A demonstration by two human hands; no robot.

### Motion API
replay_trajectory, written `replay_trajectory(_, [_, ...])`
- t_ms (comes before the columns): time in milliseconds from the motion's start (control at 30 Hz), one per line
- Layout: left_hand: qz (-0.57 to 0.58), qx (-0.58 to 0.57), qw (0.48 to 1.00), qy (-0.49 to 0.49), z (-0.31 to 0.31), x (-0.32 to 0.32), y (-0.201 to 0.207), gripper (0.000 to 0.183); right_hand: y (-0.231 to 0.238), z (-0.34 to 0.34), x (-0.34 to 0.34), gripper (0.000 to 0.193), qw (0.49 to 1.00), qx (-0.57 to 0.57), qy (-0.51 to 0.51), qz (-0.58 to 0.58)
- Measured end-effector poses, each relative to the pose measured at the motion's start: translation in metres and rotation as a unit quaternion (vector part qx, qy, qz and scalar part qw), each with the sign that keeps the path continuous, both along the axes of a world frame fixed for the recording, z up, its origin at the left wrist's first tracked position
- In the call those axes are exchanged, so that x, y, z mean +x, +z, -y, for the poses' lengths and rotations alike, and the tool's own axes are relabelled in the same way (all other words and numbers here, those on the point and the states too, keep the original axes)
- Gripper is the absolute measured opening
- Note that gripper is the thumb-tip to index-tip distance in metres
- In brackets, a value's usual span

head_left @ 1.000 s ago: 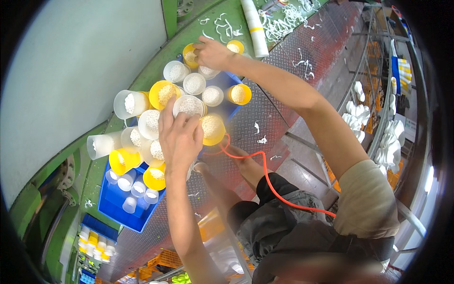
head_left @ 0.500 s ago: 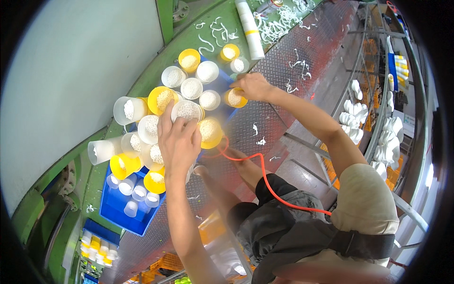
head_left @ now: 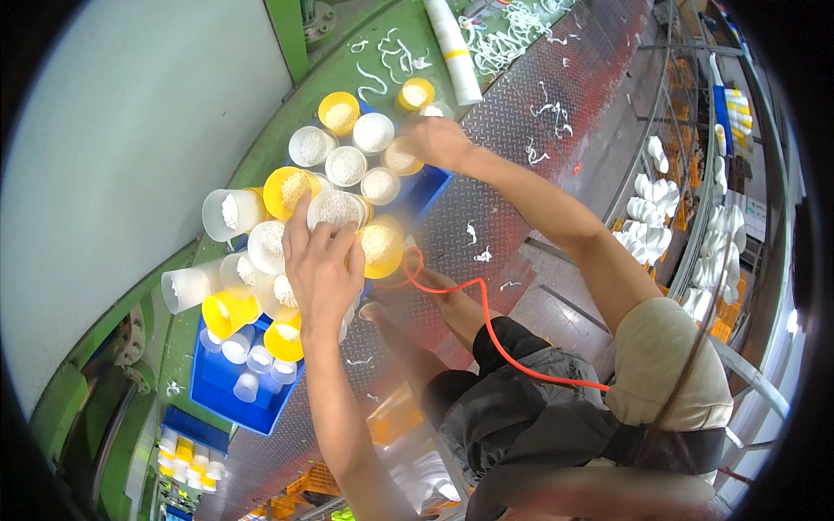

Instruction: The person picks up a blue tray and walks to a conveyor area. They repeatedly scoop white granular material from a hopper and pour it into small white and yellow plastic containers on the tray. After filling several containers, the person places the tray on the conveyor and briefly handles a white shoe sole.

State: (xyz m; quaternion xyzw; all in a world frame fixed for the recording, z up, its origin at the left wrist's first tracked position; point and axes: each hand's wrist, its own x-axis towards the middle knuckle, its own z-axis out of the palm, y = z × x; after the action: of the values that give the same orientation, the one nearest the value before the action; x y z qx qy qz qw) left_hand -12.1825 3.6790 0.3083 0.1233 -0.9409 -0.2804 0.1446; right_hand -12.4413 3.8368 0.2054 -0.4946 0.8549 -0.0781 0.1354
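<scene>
A cluster of white and yellow plastic cups, each with a bumpy white filling, crowds a blue tray. My left hand lies over the middle of the cluster, its fingers spread against a white cup, with a yellow cup at its right. At the cluster's far right, my right hand has its fingers curled at the rim of a pale yellowish cup, blurred by motion. Just beyond that hand stand another yellow cup and a partly hidden white cup.
A long white stack of cups with a yellow band lies on the green surface, beside a heap of white strips. A red hose curves past my legs. Racks with white pieces stand at the right.
My right hand has moved left and away from me, bringing the yellowish cup from the tray's right edge in against the others. My left hand stays nearly in place.
</scene>
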Motion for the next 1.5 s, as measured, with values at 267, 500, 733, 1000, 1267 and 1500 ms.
replay_trajectory(267, [0.007, -0.003, 1.000, 0.005, -0.001, -0.001, 0.000, 0.014, -0.042, -0.006, -0.091, 0.042, 0.978, 0.064, -0.187, -0.070])
replay_trajectory(500, [0.021, -0.008, 1.000, 0.005, -0.002, -0.001, 0.000, 0.015, -0.112, 0.013, -0.129, 0.035, 0.956, 0.179, -0.234, -0.012])
replay_trajectory(733, [0.016, -0.004, 1.000, 0.007, -0.002, 0.000, 0.001, 0.014, -0.001, -0.025, -0.088, 0.026, 0.970, -0.033, -0.184, -0.153])
replay_trajectory(1000, [0.017, -0.009, 1.000, 0.001, -0.001, 0.000, 0.002, 0.014, 0.068, -0.098, -0.001, 0.024, 0.979, 0.000, -0.202, 0.008])
replay_trajectory(1267, [0.021, -0.008, 1.000, -0.005, -0.001, 0.000, 0.001, 0.015, 0.006, -0.084, 0.046, 0.025, 0.960, 0.030, -0.253, 0.116])
replay_trajectory(1500, [0.034, 0.006, 0.999, 0.000, -0.002, 0.001, -0.001, 0.014, -0.031, -0.079, 0.053, 0.015, 0.985, -0.009, -0.148, -0.092])
